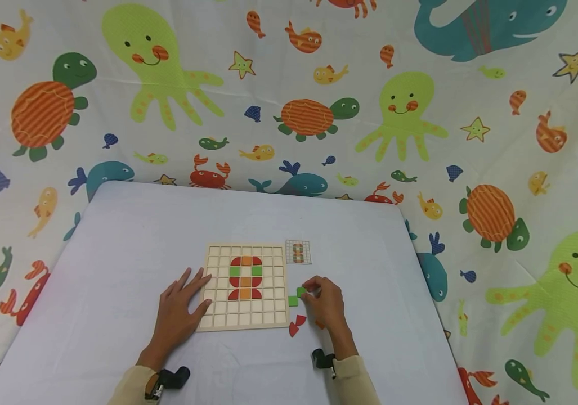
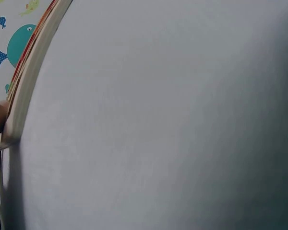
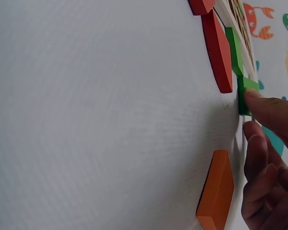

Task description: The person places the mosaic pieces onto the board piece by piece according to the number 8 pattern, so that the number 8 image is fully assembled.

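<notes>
A wooden grid board lies on the table, with red, orange and green tiles forming a pattern in its middle cells. My left hand rests at the board's left edge, fingers spread, fingertips touching the frame. Just right of the board, my right hand pinches a green square tile between thumb and fingers, low at the table surface. A second green square tile lies touching or nearly touching it, by the board's edge. Two red curved-edged tiles lie nearer me. An orange tile sits under the right hand's side.
A small pattern card with a printed grid lies against the board's upper right corner. White cloth covers the table. Behind it hangs a curtain printed with sea animals. Each wrist wears a black camera.
</notes>
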`<state>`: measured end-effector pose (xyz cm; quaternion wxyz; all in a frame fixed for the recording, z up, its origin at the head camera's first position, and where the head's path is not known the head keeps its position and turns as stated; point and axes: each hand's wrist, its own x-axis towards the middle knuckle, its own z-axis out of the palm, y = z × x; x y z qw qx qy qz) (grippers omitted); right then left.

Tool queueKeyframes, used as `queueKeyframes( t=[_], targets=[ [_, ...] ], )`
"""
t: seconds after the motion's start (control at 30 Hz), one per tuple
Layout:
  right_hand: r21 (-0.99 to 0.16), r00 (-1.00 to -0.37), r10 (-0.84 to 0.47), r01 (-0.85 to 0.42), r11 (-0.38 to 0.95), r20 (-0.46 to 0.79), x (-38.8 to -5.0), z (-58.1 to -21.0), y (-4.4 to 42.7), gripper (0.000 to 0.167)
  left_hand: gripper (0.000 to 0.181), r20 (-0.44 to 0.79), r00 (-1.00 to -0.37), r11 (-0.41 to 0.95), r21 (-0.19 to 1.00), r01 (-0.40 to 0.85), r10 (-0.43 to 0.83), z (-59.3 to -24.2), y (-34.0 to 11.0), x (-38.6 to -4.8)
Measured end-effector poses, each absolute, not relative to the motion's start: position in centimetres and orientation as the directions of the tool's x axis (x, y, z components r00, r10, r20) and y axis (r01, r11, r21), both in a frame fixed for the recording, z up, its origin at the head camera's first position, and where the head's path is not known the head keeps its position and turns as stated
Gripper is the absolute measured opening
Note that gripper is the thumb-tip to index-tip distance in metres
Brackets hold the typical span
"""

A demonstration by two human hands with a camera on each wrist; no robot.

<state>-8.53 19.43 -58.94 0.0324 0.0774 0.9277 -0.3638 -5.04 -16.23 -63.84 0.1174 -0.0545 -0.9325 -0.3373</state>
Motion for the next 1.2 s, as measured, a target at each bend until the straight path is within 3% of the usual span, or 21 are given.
queueKeyframes(
  t=[0.43,1.2],
  targets=[
    [-0.789,-0.988,0.143,0.128,0.601,-0.051,-8.2,-58.6,19.3,0.013,0.062,0.252,-0.967,0.767,0.617,0.175,0.018,-63.8,-16.2,-4.9],
    [-0.892,-0.996,-0.045,0.049,0.449,-0.077,-7.5,-58.1,12.8,0.011,0.062,0.25,-0.968,0.766,0.619,0.172,0.015,-63.5,-16.1,-5.0]
  ],
)
